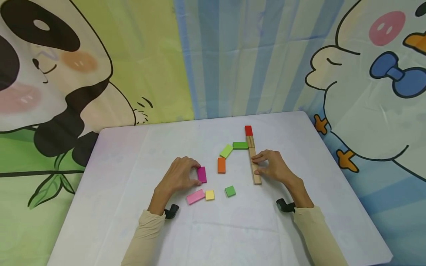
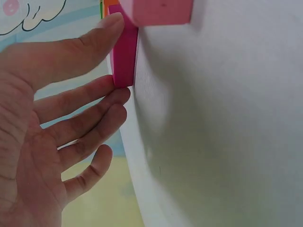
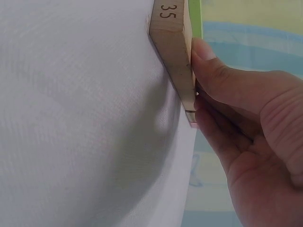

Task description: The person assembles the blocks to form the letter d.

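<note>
Behind everything hangs the cartoon backdrop [image 1: 216,74], panda toward ten o'clock and white bird toward two, and in front of it your white table [image 1: 239,236] spreads out. Take the orange block [image 1: 221,165] as the clock's centre. Your beige sleeves [image 1: 143,236] enter between seven and eight and between four and five, each forearm angled inward, with a black wrist device [image 1: 172,211] by each wrist.

Your left hand [image 1: 178,173] is partly closed, palm turned inward: thumb and forefinger pinch the magenta block [image 1: 202,174] at its two ends, between eight and nine o'clock, while the other fingers lie loosely bent. Your right hand [image 1: 274,166] reaches over to three o'clock, thumb and fingers extended and spread slightly apart, tips touching the near-hand side of the plain wooden strip [image 1: 253,167]; you aren't gripping round it. In the right wrist view you can read "35" printed sideways on the wood.

Beyond the strip, a striped brown block [image 1: 250,142] and then a red block [image 1: 248,130] continue its line past one o'clock. The long green block [image 1: 240,145] meets that line; the lime block [image 1: 226,151] slants between it and the orange one. Your pink block [image 1: 195,197] lies between seven and eight, beside the small yellow block [image 1: 209,195] at seven; the small green block [image 1: 230,191] sits between five and six.
</note>
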